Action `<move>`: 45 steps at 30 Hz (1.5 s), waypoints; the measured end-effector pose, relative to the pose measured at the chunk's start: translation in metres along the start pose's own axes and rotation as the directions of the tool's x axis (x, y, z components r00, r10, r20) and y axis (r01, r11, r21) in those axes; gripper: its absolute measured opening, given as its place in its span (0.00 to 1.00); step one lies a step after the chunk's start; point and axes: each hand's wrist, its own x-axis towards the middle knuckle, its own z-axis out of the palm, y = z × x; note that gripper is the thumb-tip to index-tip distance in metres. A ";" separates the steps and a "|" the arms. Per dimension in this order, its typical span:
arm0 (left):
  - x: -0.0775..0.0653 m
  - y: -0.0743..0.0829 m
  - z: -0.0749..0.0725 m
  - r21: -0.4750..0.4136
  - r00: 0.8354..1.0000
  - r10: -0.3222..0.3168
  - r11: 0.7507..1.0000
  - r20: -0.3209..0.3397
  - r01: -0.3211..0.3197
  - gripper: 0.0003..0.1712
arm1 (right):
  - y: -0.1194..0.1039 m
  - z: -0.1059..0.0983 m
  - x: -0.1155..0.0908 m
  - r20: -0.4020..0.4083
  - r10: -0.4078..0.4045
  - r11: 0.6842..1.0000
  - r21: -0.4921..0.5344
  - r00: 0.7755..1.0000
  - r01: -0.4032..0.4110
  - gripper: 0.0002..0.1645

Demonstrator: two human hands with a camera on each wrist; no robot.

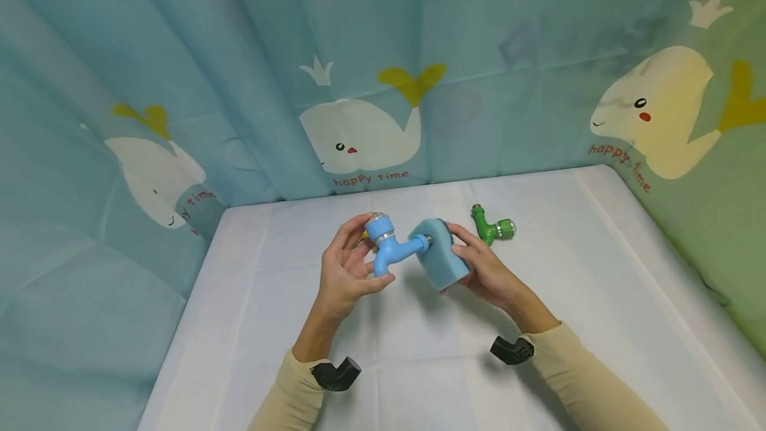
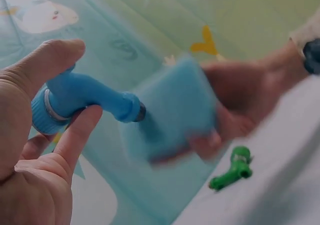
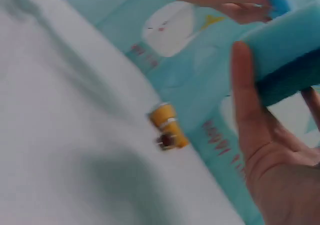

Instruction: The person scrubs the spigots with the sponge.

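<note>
Head: left hand is holding blue tap above table, thumb and bent fingers round it; right hand is gripping blue sponge just beside tap's end. Green tap is lying beyond right hand.

Left wrist: blue tap is pointing at sponge, contact unclear.

Right wrist: hand is spanning sponge; yellow tap is lying near table edge.

our left hand holds a blue faucet, our right hand a blue sponge; a green faucet lies beyond.
</note>
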 end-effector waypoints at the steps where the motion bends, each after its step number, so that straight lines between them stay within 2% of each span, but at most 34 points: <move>1: 0.000 -0.001 -0.001 0.003 1.000 -0.001 1.000 0.005 0.001 0.54 | -0.001 -0.001 -0.001 -0.019 -0.015 1.000 0.006 1.000 0.015 0.31; 4: -0.001 -0.002 -0.003 0.003 1.000 -0.007 1.000 0.001 0.007 0.54 | -0.004 -0.001 0.000 -0.044 -0.054 0.999 -0.010 0.998 0.053 0.31; 8: -0.002 -0.002 -0.005 -0.018 1.000 -0.008 1.000 -0.009 0.008 0.54 | -0.002 0.000 0.001 0.032 -0.010 0.997 -0.071 0.999 0.012 0.26; 10: -0.002 -0.003 -0.006 -0.015 1.000 -0.015 1.000 0.014 0.015 0.53 | -0.003 -0.002 0.000 0.032 -0.011 0.995 -0.094 0.999 0.014 0.26; 11: -0.002 -0.003 -0.006 -0.012 0.999 -0.017 1.000 0.028 0.018 0.53 | -0.004 -0.004 -0.001 0.027 -0.026 0.992 -0.122 0.999 0.029 0.27; 13: -0.003 -0.003 -0.007 0.002 0.998 -0.018 1.000 0.060 0.018 0.53 | -0.010 -0.008 -0.001 0.013 -0.068 0.965 -0.252 0.998 0.069 0.27; 15: -0.004 -0.003 -0.008 0.026 0.996 -0.011 1.000 0.090 0.009 0.54 | -0.016 -0.011 0.000 0.030 -0.070 0.911 -0.406 0.997 0.076 0.28; 18: -0.005 -0.004 -0.009 0.069 0.990 -0.007 0.998 0.142 -0.002 0.55 | -0.025 -0.017 0.002 0.093 -0.037 0.774 -0.627 0.995 0.087 0.30; 19: -0.005 -0.004 -0.009 0.087 0.987 -0.011 0.996 0.161 -0.003 0.55 | -0.028 -0.018 0.002 0.106 -0.028 0.744 -0.662 0.994 0.092 0.30; 23: -0.004 -0.004 -0.009 0.142 0.971 -0.036 0.990 0.235 0.002 0.55 | -0.040 -0.020 0.002 0.155 -0.071 0.666 -0.728 0.985 0.162 0.30; 26: -0.002 -0.005 -0.010 0.157 0.964 -0.040 0.988 0.263 -0.002 0.55 | -0.044 -0.016 0.005 0.166 -0.030 0.626 -0.766 0.986 0.148 0.30; 28: -0.002 -0.006 -0.010 0.156 0.965 -0.045 0.988 0.259 0.004 0.54 | -0.043 -0.013 0.005 0.141 -0.005 0.570 -0.813 0.990 0.119 0.31; 29: -0.002 -0.007 -0.010 0.159 0.969 -0.050 0.987 0.243 0.011 0.54 | -0.042 -0.012 0.004 0.119 -0.015 0.546 -0.831 0.993 0.108 0.31; 31: -0.002 -0.010 -0.010 0.156 0.981 -0.070 0.987 0.179 0.042 0.53 | -0.040 -0.008 0.001 0.078 -0.092 0.515 -0.850 0.993 0.115 0.31; 32: -0.001 -0.012 -0.009 0.150 0.987 -0.083 0.987 0.136 0.063 0.52 | -0.040 -0.004 0.000 0.065 -0.147 0.504 -0.853 0.987 0.131 0.32; 34: 0.000 -0.015 -0.008 0.137 0.994 -0.103 0.986 0.046 0.096 0.51 | -0.037 0.006 -0.002 0.086 -0.273 0.457 -0.865 0.958 0.208 0.34; 36: 0.002 -0.017 -0.006 0.117 0.992 -0.117 0.986 -0.037 0.120 0.49 | -0.031 0.015 -0.001 0.123 -0.363 0.379 -0.886 0.924 0.267 0.34; 38: 0.003 -0.019 -0.004 0.099 0.988 -0.122 0.986 -0.097 0.132 0.47 | -0.024 0.023 0.000 0.150 -0.421 0.285 -0.914 0.895 0.287 0.35; 39: 0.003 -0.020 -0.003 0.091 0.985 -0.124 0.986 -0.123 0.136 0.47 | -0.020 0.025 0.001 0.154 -0.444 0.232 -0.932 0.883 0.280 0.34; 41: 0.003 -0.021 -0.002 0.079 0.974 -0.143 0.984 -0.177 0.159 0.47 | -0.013 0.026 0.001 0.136 -0.476 0.153 -0.960 0.869 0.234 0.34; 42: 0.003 -0.022 -0.001 0.077 0.967 -0.156 0.982 -0.202 0.175 0.46 | -0.010 0.026 0.000 0.123 -0.494 0.135 -0.967 0.861 0.216 0.34; 45: 0.003 -0.024 0.000 0.086 0.944 -0.201 0.969 -0.261 0.230 0.44 | -0.007 0.026 0.000 0.121 -0.534 0.126 -0.967 0.837 0.220 0.35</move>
